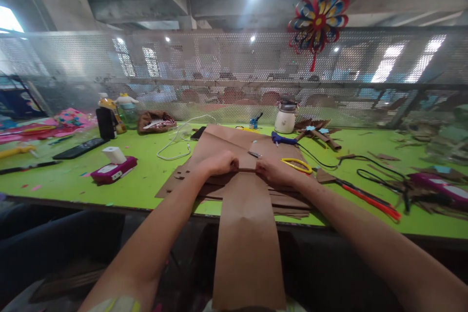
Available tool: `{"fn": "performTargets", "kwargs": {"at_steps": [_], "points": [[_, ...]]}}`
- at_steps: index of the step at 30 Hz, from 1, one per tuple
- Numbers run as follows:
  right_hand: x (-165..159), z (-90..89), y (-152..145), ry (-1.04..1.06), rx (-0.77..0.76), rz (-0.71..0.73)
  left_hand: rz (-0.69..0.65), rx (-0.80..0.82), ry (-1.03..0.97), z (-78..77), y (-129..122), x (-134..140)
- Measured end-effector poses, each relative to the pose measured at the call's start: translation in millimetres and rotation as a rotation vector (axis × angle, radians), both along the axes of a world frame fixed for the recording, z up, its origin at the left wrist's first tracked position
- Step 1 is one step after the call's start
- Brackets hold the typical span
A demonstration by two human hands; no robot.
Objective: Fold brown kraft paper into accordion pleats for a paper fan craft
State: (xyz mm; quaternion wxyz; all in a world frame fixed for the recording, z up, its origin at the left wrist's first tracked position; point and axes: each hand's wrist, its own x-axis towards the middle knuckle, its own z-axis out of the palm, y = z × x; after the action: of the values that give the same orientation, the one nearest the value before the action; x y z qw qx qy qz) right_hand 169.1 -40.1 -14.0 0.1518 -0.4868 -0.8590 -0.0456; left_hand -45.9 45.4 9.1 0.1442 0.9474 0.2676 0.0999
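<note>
Left hand (220, 163) and right hand (272, 171): fingers curled closed, pinching the folded top edge of a brown paper strip (246, 234). Strip hangs over the green table's (146, 175) near edge; yellow scissors (297, 165) just beside the right hand.

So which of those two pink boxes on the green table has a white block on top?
The pink box left of the left hand; the far-right pink box carries none.

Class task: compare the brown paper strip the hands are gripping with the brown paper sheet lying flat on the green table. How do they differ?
The brown paper strip is narrow and hangs over the table edge toward the person; the brown paper sheet is wider and lies flat on top. The left hand and right hand pinch the strip; neither grips the sheet. Both are plain brown paper.
</note>
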Motion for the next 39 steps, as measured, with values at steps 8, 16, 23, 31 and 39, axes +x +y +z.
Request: {"fn": "performTargets", "kwargs": {"at_steps": [8, 16, 23, 31, 39], "points": [[-9.5, -2.2, 7.3, -0.044, 0.055, 0.084, -0.019, 0.183, 0.050, 2.5, -13.4, 7.7], [-9.9, -1.3, 2.8, -0.089, 0.080, 0.058, -0.047, 0.400, 0.241, 9.1, -23.7, 13.7], [-4.1, 0.2, -5.3, -0.108, 0.054, 0.030, -0.031, 0.487, 0.236, 5.3, -26.3, 7.1], [-1.8, 2.0, -11.9, -0.216, 0.059, -0.005, 0.008, 0.610, 0.206, -8.4, -29.8, 0.1], [-6.8, 2.3, -12.6, -0.300, 0.105, 0.033, -0.034, 0.595, 0.174, -7.8, -38.1, -2.4]]}}
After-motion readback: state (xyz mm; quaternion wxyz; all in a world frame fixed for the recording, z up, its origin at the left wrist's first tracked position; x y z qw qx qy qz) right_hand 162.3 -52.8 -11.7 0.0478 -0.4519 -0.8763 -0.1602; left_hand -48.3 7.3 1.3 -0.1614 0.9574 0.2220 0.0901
